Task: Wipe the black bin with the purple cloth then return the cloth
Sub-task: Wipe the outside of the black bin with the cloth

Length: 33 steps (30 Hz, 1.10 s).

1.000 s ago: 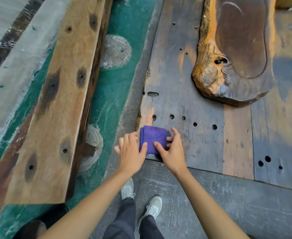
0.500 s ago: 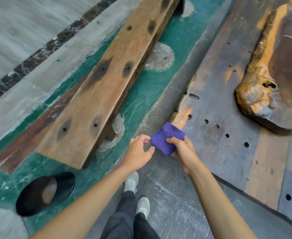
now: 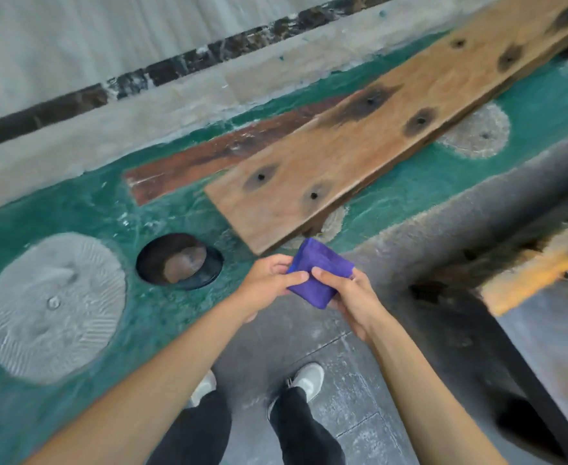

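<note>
Since the earlier frames we have lifted the purple cloth (image 3: 319, 273) off the wooden table's edge and turned left; the black bin (image 3: 179, 260) has come into view.

Head view: our left hand (image 3: 269, 283) pinches the folded cloth's near-left edge, our right hand (image 3: 346, 297) grips it from below, in the air. The bin stands on the green floor by the plank's (image 3: 359, 142) near end, left of our hands.

Risk, we judge: the light bin tips or slides when wiped unbraced; the cloth could drop into it.

No readable writing.

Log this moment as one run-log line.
stage: cloth picked up, bin not yet wiped | left hand: holds cloth | right hand: holds cloth | bin: on floor, untouched
</note>
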Tool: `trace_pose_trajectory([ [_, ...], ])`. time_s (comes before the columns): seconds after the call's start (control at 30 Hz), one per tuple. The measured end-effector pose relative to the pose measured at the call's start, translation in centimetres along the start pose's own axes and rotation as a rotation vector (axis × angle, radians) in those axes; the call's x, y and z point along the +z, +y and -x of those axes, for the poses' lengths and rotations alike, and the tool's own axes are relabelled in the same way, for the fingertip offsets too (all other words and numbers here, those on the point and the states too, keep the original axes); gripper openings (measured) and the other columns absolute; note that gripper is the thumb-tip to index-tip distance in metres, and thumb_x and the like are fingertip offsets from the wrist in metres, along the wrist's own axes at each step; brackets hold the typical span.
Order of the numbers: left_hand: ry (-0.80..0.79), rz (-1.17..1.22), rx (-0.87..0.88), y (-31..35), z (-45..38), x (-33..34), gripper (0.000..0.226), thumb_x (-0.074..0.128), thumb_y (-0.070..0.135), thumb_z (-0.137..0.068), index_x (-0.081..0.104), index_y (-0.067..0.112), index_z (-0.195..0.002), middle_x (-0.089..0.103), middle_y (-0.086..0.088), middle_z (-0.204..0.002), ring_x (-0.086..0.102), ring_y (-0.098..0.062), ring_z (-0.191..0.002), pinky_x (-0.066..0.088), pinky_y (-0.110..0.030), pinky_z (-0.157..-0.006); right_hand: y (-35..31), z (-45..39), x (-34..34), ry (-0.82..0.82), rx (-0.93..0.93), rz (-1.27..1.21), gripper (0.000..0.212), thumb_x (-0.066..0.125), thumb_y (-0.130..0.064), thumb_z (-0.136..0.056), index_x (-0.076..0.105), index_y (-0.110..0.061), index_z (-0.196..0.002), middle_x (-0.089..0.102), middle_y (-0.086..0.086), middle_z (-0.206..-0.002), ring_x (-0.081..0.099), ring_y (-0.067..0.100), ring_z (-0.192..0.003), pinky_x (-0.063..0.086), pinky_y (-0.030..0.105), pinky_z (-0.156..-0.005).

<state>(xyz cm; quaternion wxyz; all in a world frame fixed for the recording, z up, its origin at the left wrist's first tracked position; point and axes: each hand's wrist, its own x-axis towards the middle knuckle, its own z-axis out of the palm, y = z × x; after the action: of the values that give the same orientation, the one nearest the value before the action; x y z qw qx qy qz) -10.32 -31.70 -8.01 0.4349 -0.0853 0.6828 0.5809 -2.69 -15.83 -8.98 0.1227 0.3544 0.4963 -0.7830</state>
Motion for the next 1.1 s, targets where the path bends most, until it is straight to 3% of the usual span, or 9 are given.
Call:
trace_pose_trajectory([
  [0.1,0.082,0.053,-0.051,-3.7,1.0,-6.1,0.039,0.073,0.010,-0.086,0.060,-0.001,-0.120,0.069,-0.022,-0.118,0.067,-0.028,-0.106,0.051,-0.046,-0.101,3.5,-1.8,5.3,-0.098,0.054,0.082,0.032,0.074,-0.014,-0.088,0.072,-0.010,-0.120,0.075,0.013,-0.116,0.072,0.024,-0.105,0.056,0.042,-0.093],
  [0.23,0.130,0.113,-0.053,-8.5,1.3,-12.9,0.034,0.074,0.014,-0.086,0.063,0.003,-0.116,0.073,-0.010,-0.107,0.068,-0.013,-0.088,0.055,-0.025,-0.079,8.2,-3.8,11.8,-0.106,0.091,0.147,0.033,0.076,-0.014,-0.086,0.072,-0.011,-0.119,0.076,0.012,-0.114,0.072,0.023,-0.104,0.058,0.039,-0.088],
  [0.33,0.191,0.165,-0.047,-12.3,0.3,-18.2,0.030,0.076,0.013,-0.083,0.066,0.005,-0.110,0.074,-0.004,-0.099,0.069,-0.015,-0.090,0.057,-0.034,-0.086,12.0,-6.2,16.4,-0.087,0.099,0.145,0.035,0.081,-0.013,-0.081,0.073,-0.010,-0.116,0.077,0.012,-0.110,0.074,0.023,-0.100,0.060,0.031,-0.074],
  [0.47,0.232,0.121,-0.035,-17.5,-3.0,-24.0,0.027,0.079,0.013,-0.080,0.067,0.008,-0.104,0.075,-0.002,-0.093,0.069,-0.008,-0.081,0.056,-0.024,-0.072,17.5,-11.1,20.5,-0.101,0.091,0.186,0.038,0.084,-0.010,-0.078,0.073,-0.008,-0.114,0.078,0.013,-0.108,0.075,0.025,-0.096,0.061,0.034,-0.076],
  [0.6,0.229,0.055,-0.006,-22.9,-9.4,-28.4,0.027,0.084,0.013,-0.075,0.065,0.011,-0.094,0.074,0.000,-0.082,0.070,-0.008,-0.071,0.058,-0.025,-0.063,23.0,-19.0,21.2,-0.174,0.050,0.267,0.031,0.082,-0.015,-0.080,0.076,-0.015,-0.111,0.078,0.011,-0.107,0.075,0.023,-0.094,0.061,0.034,-0.073],
  [0.7,0.195,-0.104,0.085,-26.7,-15.8,-30.4,0.025,0.085,0.007,-0.072,0.063,0.014,-0.082,0.073,-0.013,-0.087,0.066,-0.019,-0.075,0.054,-0.033,-0.073,26.3,-25.5,19.6,-0.262,-0.007,0.362,0.034,0.081,-0.016,-0.082,0.075,-0.018,-0.115,0.078,0.010,-0.110,0.074,0.022,-0.097,0.061,0.034,-0.077],
  [0.83,0.169,-0.263,0.207,-30.3,-22.9,-31.2,0.028,0.086,0.010,-0.069,0.060,0.018,-0.072,0.068,0.011,-0.061,0.061,-0.004,-0.058,0.048,-0.025,-0.063,28.7,-32.6,17.2,-0.336,-0.071,0.417,0.036,0.079,-0.008,-0.082,0.075,-0.017,-0.116,0.077,0.011,-0.112,0.073,0.022,-0.100,0.061,0.035,-0.087],
  [0.97,0.295,-0.554,0.446,-32.0,-27.4,-31.8,0.026,0.084,0.033,-0.069,0.062,0.024,-0.081,0.069,0.015,-0.075,0.062,0.004,-0.073,0.046,-0.015,-0.072,29.5,-38.1,16.2,-0.382,-0.219,0.477,0.035,0.078,-0.007,-0.081,0.076,-0.016,-0.114,0.077,0.012,-0.110,0.073,0.022,-0.097,0.059,0.036,-0.086],
  [1.1,0.409,-0.898,0.598,-31.8,-28.3,-33.6,0.049,0.074,0.043,-0.077,0.050,0.027,-0.116,0.059,0.016,-0.098,0.050,-0.009,-0.096,0.046,-0.031,-0.080,29.1,-42.2,15.8,-0.392,-0.355,0.446,0.042,0.080,-0.013,-0.074,0.075,-0.012,-0.116,0.076,0.015,-0.114,0.071,0.029,-0.105,0.055,0.045,-0.096],
])
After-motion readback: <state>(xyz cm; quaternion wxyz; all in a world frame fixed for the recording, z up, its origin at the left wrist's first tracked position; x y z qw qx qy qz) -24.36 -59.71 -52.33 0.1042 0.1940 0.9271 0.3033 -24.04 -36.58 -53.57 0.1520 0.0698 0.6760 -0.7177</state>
